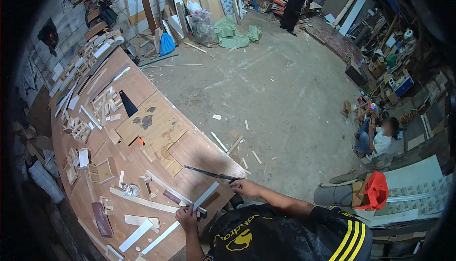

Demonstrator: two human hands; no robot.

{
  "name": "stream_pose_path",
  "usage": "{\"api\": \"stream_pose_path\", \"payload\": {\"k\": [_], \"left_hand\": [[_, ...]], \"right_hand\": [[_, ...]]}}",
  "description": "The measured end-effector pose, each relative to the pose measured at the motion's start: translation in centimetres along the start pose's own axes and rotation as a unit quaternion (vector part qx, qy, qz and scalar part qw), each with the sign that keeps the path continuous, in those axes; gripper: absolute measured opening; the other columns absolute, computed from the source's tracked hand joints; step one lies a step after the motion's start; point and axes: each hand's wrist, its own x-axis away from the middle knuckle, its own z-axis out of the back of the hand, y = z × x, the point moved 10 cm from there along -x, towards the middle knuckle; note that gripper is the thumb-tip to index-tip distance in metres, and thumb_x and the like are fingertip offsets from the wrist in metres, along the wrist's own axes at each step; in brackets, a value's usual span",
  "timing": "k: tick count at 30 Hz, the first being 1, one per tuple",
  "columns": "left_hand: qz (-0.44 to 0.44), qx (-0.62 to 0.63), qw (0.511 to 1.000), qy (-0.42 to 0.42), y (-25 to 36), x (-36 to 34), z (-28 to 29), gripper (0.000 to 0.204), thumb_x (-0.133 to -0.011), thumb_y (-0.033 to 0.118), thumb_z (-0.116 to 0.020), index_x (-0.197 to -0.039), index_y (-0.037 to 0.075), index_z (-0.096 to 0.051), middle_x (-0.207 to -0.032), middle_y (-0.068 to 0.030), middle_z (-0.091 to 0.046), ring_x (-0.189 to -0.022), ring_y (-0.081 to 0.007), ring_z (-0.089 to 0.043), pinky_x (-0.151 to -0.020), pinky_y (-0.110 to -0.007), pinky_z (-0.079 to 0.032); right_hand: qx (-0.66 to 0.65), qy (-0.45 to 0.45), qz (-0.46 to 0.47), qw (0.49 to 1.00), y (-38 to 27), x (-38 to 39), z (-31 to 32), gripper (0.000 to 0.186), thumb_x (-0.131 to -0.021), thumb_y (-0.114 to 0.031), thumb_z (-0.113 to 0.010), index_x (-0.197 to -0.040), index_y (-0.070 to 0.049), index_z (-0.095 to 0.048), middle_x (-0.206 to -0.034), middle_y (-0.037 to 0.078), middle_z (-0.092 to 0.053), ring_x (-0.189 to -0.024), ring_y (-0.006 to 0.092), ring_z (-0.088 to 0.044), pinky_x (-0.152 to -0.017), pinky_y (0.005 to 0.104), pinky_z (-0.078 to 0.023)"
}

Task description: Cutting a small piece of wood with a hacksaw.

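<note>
My left hand [186, 217] is at the near edge of the workbench, its fingers closed on the lower end of a flat white wood strip [207, 193]. The strip slants up and right, over a longer pale strip lying on the bench. My right hand [243, 186] is closed just past the bench corner, at the end of a long, thin, dark saw [206, 171]. The saw's blade reaches left over the wood top, apart from the white strip. The grip inside my right fingers is mostly hidden.
Wood offcuts, small wooden frames [103, 170], a clear jar [130, 190] and a black saw blade [127, 103] lie on the plywood-topped workbench [199, 147]. Scraps litter the concrete floor [285, 118]. One person [380, 140] sits at right; another [298, 7] bends at the back.
</note>
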Motion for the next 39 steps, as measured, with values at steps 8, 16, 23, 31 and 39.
{"api": "stream_pose_path", "payload": {"k": [8,16,23,31,39], "left_hand": [[0.002,0.001,1.0,-0.013,-0.2,0.3,-0.2,0.029,-0.079,0.024,-0.073,-0.109,0.023,-0.073,-0.101,-0.0063,-0.057,-0.102,-0.0285,-0.049,-0.092,-0.045,-0.038],[-0.028,0.008,0.999,0.026,0.8,1.8,1.2,0.032,-0.079,0.023,-0.073,-0.111,0.022,-0.072,-0.104,-0.0058,-0.055,-0.106,-0.029,-0.046,-0.095,-0.046,-0.036],[-0.009,-0.023,1.0,0.011,0.9,5.2,1.0,0.032,-0.081,0.022,-0.071,-0.113,0.024,-0.072,-0.107,-0.0071,-0.055,-0.109,-0.0302,-0.045,-0.098,-0.047,-0.035],[0.005,-0.041,0.999,0.008,3.0,7.6,-0.9,0.035,-0.08,0.03,-0.07,-0.115,0.031,-0.07,-0.111,-0.0059,-0.058,-0.11,-0.0308,-0.047,-0.098,-0.048,-0.036],[0.013,-0.048,0.998,0.043,4.6,8.7,-1.8,0.036,-0.08,0.024,-0.069,-0.116,0.029,-0.069,-0.107,-0.0038,-0.056,-0.106,-0.0268,-0.046,-0.095,-0.045,-0.035]], "right_hand": [[0.0,-0.013,-0.008,1.0,0.7,-0.5,-1.5,0.03,-0.093,-0.021,-0.059,-0.118,-0.005,-0.062,-0.099,0.01,-0.069,-0.087,0.0176,-0.064,-0.079,0.033,-0.051],[0.027,-0.001,0.034,0.999,2.3,-0.4,-2.3,0.032,-0.092,-0.014,-0.056,-0.123,-0.005,-0.06,-0.104,0.01,-0.068,-0.086,0.0164,-0.063,-0.08,0.0326,-0.051],[0.03,0.008,0.046,0.998,2.6,0.1,-3.7,0.034,-0.09,-0.019,-0.061,-0.122,-0.007,-0.059,-0.101,0.012,-0.068,-0.088,0.0212,-0.064,-0.08,0.0346,-0.051],[-0.087,-0.028,0.09,0.992,1.0,-1.1,-4.2,0.035,-0.088,-0.003,-0.058,-0.122,-0.003,-0.058,-0.098,0.007,-0.065,-0.077,0.0109,-0.054,-0.071,0.027,-0.047],[-0.003,-0.082,0.042,0.996,1.5,-1.2,-5.9,0.03,-0.086,-0.008,-0.067,-0.116,-0.007,-0.064,-0.085,0.005,-0.064,-0.074,0.0132,-0.057,-0.072,0.0288,-0.049]]}}
